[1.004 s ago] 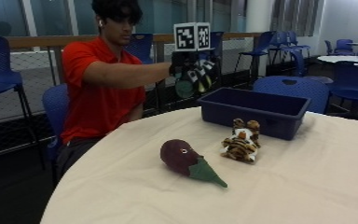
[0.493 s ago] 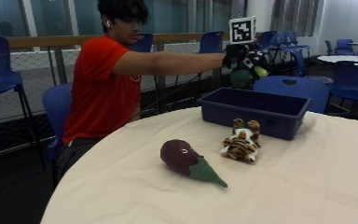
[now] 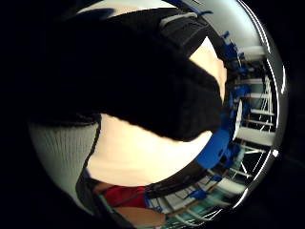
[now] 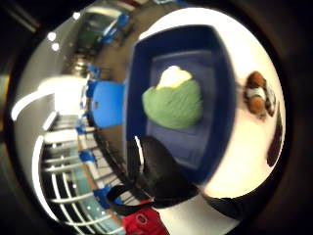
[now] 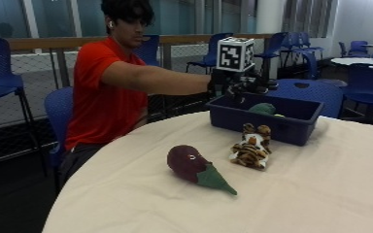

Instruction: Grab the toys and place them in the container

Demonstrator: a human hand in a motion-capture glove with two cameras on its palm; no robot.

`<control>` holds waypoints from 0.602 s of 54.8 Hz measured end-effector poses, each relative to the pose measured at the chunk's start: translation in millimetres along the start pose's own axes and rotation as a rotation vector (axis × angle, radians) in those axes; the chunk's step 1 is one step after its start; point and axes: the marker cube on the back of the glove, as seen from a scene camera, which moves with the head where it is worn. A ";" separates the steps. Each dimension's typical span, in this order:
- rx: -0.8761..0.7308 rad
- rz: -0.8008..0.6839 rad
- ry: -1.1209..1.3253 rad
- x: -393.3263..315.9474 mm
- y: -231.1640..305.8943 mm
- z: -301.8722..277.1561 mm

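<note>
Inside the blue container, a green toy is lying beneath the gloved right hand, fingers hanging relaxed. Beside it, a tiger toy and eggplant toy are sitting on the cream tablecloth.

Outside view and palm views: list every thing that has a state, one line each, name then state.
Green toy: lying inside the blue container, not held.
Blue container: upright on the table, open-topped, holding the green toy.
Tiger toy: on the table beside the container, untouched.
Eggplant toy: lying on its side on the table, untouched.
Gloved right hand: above the container, holding nothing.
</note>
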 end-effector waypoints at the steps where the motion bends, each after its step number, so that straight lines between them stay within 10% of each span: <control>1: 0.002 0.020 0.004 12.1 1.5 0.4; 33: -0.100 0.428 0.040 261.8 57.6 61.4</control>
